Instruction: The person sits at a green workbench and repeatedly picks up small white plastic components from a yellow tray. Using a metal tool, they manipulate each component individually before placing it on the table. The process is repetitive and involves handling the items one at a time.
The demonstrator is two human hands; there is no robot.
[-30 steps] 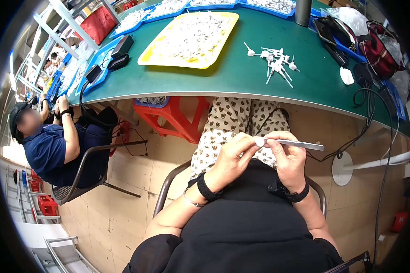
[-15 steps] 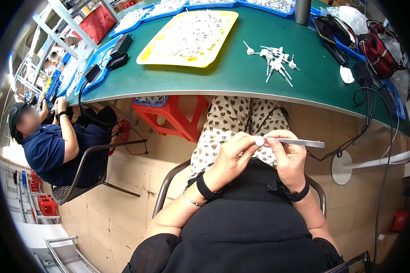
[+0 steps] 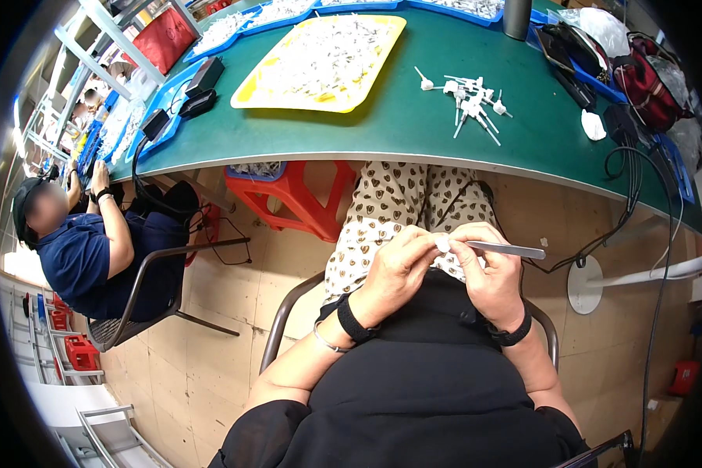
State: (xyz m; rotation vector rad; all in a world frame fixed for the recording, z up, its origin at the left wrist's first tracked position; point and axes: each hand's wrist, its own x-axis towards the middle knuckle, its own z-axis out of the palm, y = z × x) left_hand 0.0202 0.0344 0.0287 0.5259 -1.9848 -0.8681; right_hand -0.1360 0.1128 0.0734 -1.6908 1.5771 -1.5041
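Note:
Over my lap, my left hand (image 3: 398,273) pinches a small white plastic piece (image 3: 443,243) between thumb and fingertips. My right hand (image 3: 493,281) is closed round a slim, flat silver metal tool (image 3: 515,250), whose outer end sticks out to the right. The tool's other end is hidden by my fingers, so its kind does not show. Both hands meet at the white piece. Ahead on the green table lies a loose pile of white plastic pump heads with thin tubes (image 3: 469,103).
A yellow tray (image 3: 242,97) heaped with small white parts stands on the green table (image 3: 304,139). Blue trays line its back. Bags (image 3: 651,86) and cables crowd the right end. A red stool (image 3: 320,207) stands under the table. At left sits another person (image 3: 93,249).
The tool has shifted slightly left and down, and my right hand has turned a little. A small pale bit now shows near the tool's outer end. My left hand has barely moved.

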